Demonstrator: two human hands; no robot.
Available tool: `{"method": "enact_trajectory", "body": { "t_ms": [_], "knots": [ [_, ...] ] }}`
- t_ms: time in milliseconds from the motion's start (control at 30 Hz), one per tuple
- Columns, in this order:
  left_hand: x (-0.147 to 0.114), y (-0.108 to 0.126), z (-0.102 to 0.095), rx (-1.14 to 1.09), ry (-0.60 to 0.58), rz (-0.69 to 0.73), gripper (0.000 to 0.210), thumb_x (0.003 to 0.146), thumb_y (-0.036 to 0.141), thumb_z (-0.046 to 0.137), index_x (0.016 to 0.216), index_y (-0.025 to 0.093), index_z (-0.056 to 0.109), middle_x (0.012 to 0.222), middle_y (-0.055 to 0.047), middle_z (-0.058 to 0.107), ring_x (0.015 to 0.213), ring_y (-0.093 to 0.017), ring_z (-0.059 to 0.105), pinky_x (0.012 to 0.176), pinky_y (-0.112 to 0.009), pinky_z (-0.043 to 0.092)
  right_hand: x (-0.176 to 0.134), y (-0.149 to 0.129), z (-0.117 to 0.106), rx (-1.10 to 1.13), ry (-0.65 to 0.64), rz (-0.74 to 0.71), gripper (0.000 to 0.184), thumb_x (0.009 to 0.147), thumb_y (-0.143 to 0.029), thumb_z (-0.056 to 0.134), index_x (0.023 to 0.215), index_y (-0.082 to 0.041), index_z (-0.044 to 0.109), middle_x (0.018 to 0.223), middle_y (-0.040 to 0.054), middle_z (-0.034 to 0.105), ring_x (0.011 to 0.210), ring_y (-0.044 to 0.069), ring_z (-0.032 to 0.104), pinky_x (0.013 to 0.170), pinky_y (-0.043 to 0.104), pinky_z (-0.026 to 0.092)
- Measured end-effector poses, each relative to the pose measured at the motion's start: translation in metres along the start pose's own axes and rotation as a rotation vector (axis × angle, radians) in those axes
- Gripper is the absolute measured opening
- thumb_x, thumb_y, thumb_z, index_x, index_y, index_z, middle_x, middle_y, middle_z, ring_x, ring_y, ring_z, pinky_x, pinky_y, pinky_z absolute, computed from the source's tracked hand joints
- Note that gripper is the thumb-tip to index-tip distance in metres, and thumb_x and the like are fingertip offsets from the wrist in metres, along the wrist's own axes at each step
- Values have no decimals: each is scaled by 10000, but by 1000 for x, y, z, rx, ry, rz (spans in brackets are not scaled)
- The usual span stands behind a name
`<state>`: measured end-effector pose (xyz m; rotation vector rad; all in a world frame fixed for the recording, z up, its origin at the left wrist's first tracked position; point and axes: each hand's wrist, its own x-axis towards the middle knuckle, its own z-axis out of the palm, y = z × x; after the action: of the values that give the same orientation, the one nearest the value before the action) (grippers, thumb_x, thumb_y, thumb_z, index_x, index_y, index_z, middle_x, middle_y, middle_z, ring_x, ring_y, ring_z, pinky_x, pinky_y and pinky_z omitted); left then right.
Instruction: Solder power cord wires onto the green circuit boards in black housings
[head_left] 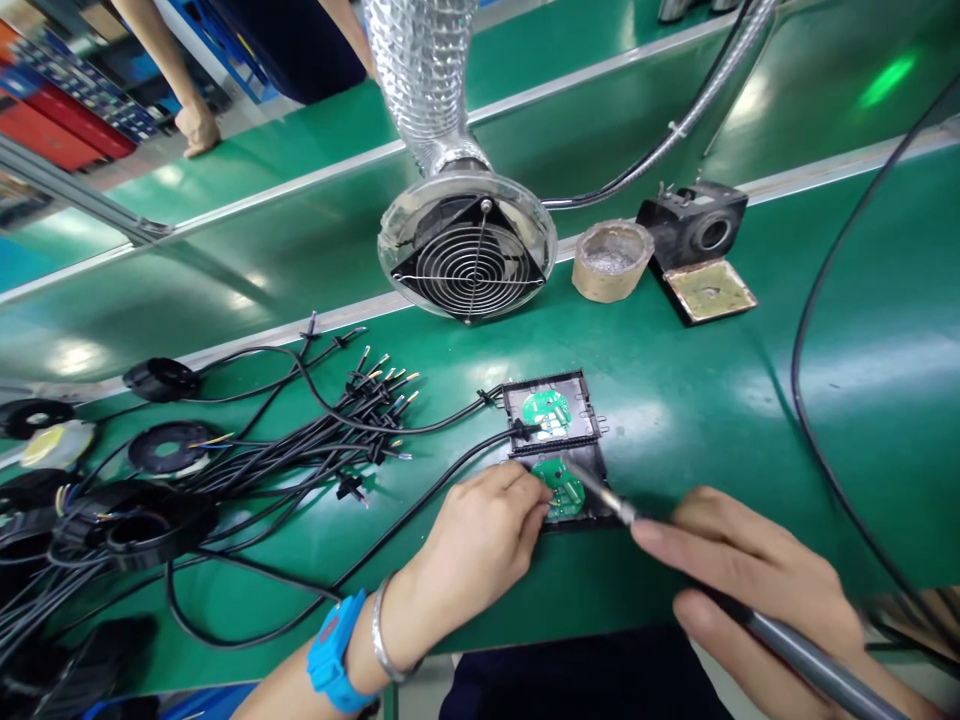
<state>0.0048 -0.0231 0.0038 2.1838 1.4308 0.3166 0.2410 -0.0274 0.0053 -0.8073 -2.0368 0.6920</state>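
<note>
A soldering iron (720, 600) lies in my right hand (772, 590), whose fingers are closed around its dark handle. Its metal tip slants over the right side of the lower green circuit board (568, 487). At that board's left edge, my left hand (487, 520) has its fingers pinched together; whatever is between them is hidden. The lower board sits in a black tray (592, 458). In the tray's upper part is another green circuit board (545, 412), with a black cable (480, 445) reaching it from the left.
Many black cables (322, 430) with bare coloured ends and round black housings (161, 515) crowd the left. A fan-fronted extraction duct (469, 260) hangs behind the tray. Right of it stand a round tub (611, 262) and a soldering stand (701, 245). Another person's hand (197, 128) rests across the bench.
</note>
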Motion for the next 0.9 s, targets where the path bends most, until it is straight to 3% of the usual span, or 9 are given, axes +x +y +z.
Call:
{"method": "enact_trajectory", "body": {
  "t_ms": [200, 700, 900],
  "knots": [
    [-1, -3, 2, -24, 21, 0, 79, 892, 206, 515, 897, 211, 594, 825, 3, 613, 750, -148, 578, 682, -278, 471, 3, -5, 4, 47, -16, 35, 262, 745, -69, 464, 946, -119, 625, 675, 40, 549, 585, 136, 525, 546, 303, 462],
    [-4, -5, 6, -57, 23, -5, 97, 901, 197, 490, 924, 212, 583, 831, -6, 612, 769, -149, 579, 705, -278, 479, -2, 7, 17, 54, 31, -14, 279, 730, -69, 469, 936, -126, 649, 705, 50, 567, 598, 140, 535, 579, 317, 500],
    [-6, -7, 8, -79, 27, 6, 96, 907, 194, 489, 942, 209, 577, 840, -6, 616, 780, -141, 579, 720, -268, 477, -1, 4, 14, 5, -40, 33, 268, 752, -81, 471, 934, -152, 655, 716, 49, 589, 627, 154, 566, 636, 335, 528]
  ]
}}
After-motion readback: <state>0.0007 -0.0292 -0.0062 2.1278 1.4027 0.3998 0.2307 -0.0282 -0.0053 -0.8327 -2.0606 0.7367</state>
